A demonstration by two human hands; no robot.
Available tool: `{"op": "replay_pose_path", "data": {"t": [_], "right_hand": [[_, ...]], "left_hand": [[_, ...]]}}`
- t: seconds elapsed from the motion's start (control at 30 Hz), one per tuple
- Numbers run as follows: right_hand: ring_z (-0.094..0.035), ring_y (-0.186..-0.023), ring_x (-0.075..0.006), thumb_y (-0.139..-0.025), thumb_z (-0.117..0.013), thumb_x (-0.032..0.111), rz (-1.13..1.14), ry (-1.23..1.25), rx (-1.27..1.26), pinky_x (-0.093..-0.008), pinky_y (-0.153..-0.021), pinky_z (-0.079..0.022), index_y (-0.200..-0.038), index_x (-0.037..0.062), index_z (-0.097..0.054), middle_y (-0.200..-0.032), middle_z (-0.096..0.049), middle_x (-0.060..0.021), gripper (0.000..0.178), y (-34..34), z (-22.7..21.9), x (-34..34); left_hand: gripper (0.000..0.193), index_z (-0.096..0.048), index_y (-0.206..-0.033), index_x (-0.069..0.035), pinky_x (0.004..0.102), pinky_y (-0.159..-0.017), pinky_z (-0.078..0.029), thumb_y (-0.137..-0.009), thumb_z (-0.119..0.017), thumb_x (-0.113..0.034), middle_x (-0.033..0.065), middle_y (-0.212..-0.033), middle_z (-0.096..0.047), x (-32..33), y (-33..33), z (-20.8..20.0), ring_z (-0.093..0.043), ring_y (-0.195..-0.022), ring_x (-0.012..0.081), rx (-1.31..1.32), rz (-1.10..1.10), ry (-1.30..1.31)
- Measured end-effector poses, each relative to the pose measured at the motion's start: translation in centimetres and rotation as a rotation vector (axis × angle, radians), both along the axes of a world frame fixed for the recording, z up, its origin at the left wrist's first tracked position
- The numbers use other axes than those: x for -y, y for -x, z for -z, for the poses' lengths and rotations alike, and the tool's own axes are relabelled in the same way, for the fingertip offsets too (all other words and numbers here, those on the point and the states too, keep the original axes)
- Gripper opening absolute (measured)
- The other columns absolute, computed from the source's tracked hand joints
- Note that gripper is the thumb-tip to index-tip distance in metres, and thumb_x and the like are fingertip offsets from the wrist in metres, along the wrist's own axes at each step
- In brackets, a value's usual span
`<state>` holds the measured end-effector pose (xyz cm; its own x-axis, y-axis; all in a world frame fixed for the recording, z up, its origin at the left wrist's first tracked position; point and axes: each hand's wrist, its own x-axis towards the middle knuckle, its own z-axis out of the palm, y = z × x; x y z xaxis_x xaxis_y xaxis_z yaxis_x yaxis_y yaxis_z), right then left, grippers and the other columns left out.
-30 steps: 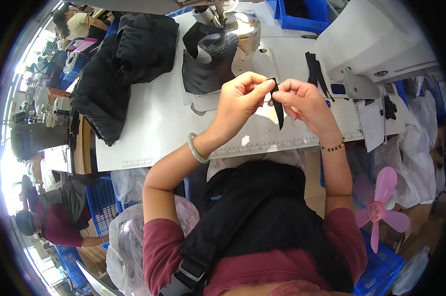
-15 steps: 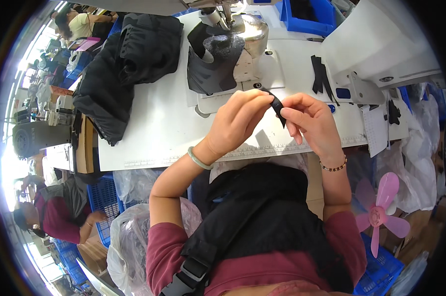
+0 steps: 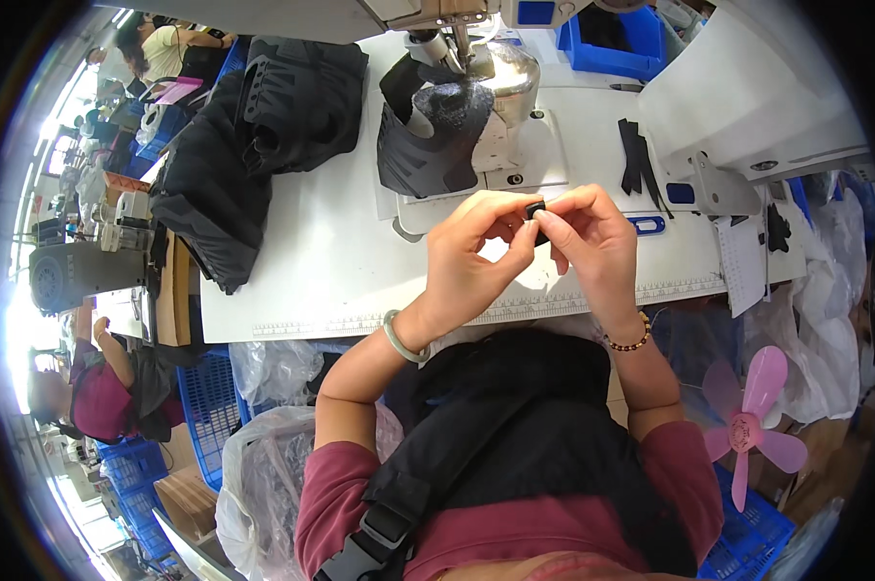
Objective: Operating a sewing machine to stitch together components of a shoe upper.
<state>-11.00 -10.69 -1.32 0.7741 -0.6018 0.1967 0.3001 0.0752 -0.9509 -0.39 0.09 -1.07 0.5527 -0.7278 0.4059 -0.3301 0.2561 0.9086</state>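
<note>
Both of my hands are raised over the front part of the white table (image 3: 302, 261), fingertips nearly meeting. Between them is a short black strip (image 3: 534, 209), apparently folded over and mostly covered by my fingers. My left hand (image 3: 476, 254) pinches it with thumb and forefinger, and my right hand (image 3: 594, 242) pinches it from the other side. Just beyond, a black shoe upper (image 3: 428, 145) hangs on the post of a sewing machine (image 3: 500, 136), beneath its needle. More black strips (image 3: 636, 163) lie on the table to the right of the post.
Stacked black shoe uppers (image 3: 302, 107) cover the table's far left. A blue bin (image 3: 612, 60) stands at the back, near the machine's white body (image 3: 747, 97). A pink fan (image 3: 744, 432) is at my right, below table level. Another person (image 3: 104, 397) sits at the left.
The strip, earlier hanging down between my hands, is now bent into a small fold. My fingers have closed in around it. The person at the left has raised an arm.
</note>
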Motion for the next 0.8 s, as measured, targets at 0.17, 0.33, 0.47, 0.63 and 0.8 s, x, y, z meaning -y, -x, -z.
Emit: {"op": "replay_pose_path", "data": {"t": [0.17, 0.33, 0.47, 0.63, 0.8], "right_hand": [[-0.055, -0.060, -0.0029, -0.089, -0.063, 0.007, -0.004, -0.005, -0.004, -0.0170, -0.049, -0.043, -0.095, 0.0017, -0.058, -0.077, -0.062, -0.0019, 0.009, -0.3, -0.1, -0.4], [-0.055, -0.064, -0.0052, -0.090, -0.059, 0.002, -0.008, 0.061, -0.015, -0.0182, -0.052, -0.045, -0.095, 0.0013, -0.055, -0.083, -0.060, -0.0036, 0.006, -0.4, 0.0, -0.4], [-0.053, -0.068, -0.0044, -0.089, -0.059, 0.001, 0.000, 0.111, 0.049, -0.0177, -0.056, -0.044, -0.093, 0.0023, -0.053, -0.085, -0.057, -0.0022, 0.008, -0.7, 0.4, -0.4], [-0.052, -0.073, -0.0040, -0.089, -0.060, 0.000, 0.036, 0.246, 0.015, -0.0180, -0.062, -0.044, -0.093, 0.0026, -0.051, -0.089, -0.055, -0.0016, 0.010, -0.8, 0.7, 0.0], [-0.056, -0.071, -0.0046, -0.088, -0.063, 0.007, 0.070, 0.157, 0.072, -0.0195, -0.059, -0.045, -0.101, 0.0034, -0.050, -0.089, -0.056, -0.0030, 0.019, -1.5, 0.6, -0.8]], "left_hand": [[0.017, -0.067, -0.097, -0.001, 0.0211, -0.061, -0.050, -0.081, -0.066, 0.003, 0.0063, -0.086, -0.064, -0.1, -0.4, 0.2, -0.062, -0.069, 0.0087, 0.073, -0.109, -0.030], [0.015, -0.063, -0.100, 0.005, 0.0194, -0.053, -0.050, -0.085, -0.060, 0.007, 0.0086, -0.094, -0.062, -0.3, -0.8, 0.6, -0.063, -0.072, 0.0099, 0.150, -0.070, -0.027], [0.014, -0.063, -0.098, 0.006, 0.0197, -0.053, -0.050, -0.085, -0.060, 0.007, 0.0089, -0.093, -0.061, -0.3, -0.7, 0.8, -0.062, -0.070, 0.0100, 0.123, -0.067, 0.011], [0.013, -0.062, -0.098, 0.006, 0.0202, -0.052, -0.051, -0.085, -0.058, 0.008, 0.0091, -0.091, -0.062, -0.2, -0.8, 0.7, -0.061, -0.068, 0.0100, 0.061, -0.042, 0.037], [0.011, -0.059, -0.099, 0.006, 0.0214, -0.054, -0.052, -0.088, -0.056, 0.005, 0.0097, -0.082, -0.063, -0.2, 0.2, -0.1, -0.061, -0.065, 0.0101, -0.320, -0.025, 0.132]]}}
